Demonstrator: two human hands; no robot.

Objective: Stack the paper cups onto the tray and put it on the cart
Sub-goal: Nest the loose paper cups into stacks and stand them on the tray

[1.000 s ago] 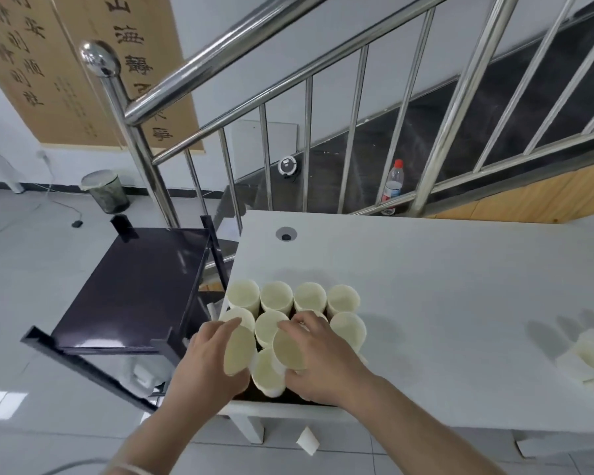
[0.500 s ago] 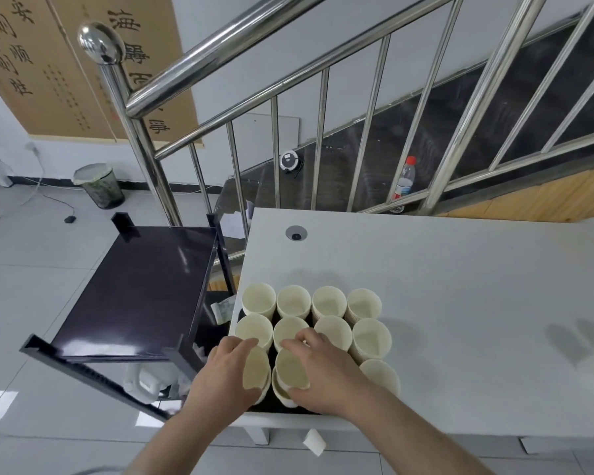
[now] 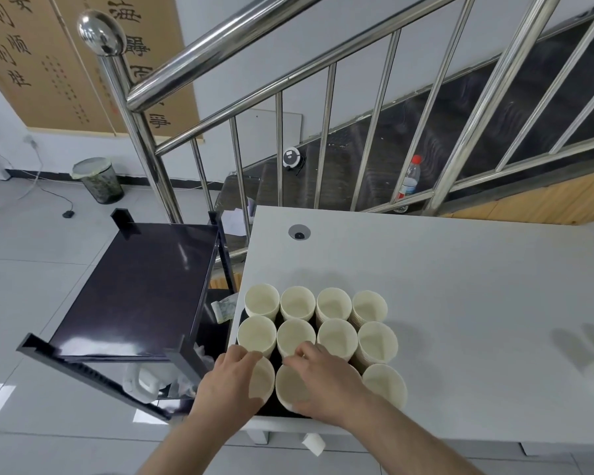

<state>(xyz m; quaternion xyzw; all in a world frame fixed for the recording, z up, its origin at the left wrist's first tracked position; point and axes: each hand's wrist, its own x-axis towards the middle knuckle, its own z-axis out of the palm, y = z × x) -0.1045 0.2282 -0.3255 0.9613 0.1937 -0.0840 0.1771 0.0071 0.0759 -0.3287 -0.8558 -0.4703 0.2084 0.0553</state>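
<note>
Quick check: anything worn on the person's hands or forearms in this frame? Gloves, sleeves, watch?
Nothing visible. The left hand and right hand are bare, with no gloves or rings seen. Both forearms are uncovered down to the frame edge, with no sleeves, watch, markers or cables in view.

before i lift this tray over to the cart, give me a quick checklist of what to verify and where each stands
1. Cups upright on the tray: ok. The paper cups stand mouth-up in rows; some are stacks.
2. Front row settled: cannot tell. The left hand wraps one front cup and the right hand rests over another, hiding their bases.
3. Hands on the tray: not ok. Both are on cups, not on the black tray.
4. Tray edges free to grab: cannot tell. Only dark slivers show.
5. Cart top ready: ok. The dark cart top shelf shows bare, beside the table's left edge.
6. Path to the cart: ok. Nothing stands between.
</note>
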